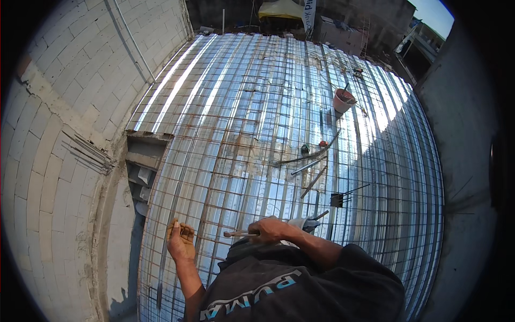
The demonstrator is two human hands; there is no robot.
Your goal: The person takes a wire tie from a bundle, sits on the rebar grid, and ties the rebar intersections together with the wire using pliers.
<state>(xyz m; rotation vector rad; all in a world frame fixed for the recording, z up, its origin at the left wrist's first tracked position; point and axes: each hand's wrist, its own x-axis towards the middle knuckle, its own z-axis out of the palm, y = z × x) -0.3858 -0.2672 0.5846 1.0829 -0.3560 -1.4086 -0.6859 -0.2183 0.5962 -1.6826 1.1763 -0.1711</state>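
Observation:
My right hand [267,230], in front of my waist, is closed around a hand tool [237,234], likely pincers, whose head points left. To its left, my left hand [181,240] is raised palm up with the fingers curled; rust-coloured dirt covers it, and no object can be made out in it. Below both hands spreads a grid of thin steel reinforcing bars [244,139] over corrugated metal decking [257,183]. A light and blue item [309,223], not clearly identifiable, shows just beyond my right forearm.
A reddish bucket [344,101] stands on the mesh ahead. Nearer lie a metal tube [308,166], loose bars and a green-and-black object [305,149]. At left, an opening [145,161] drops beside the deck edge, along a block wall [48,177]. Another wall [466,153] borders the right.

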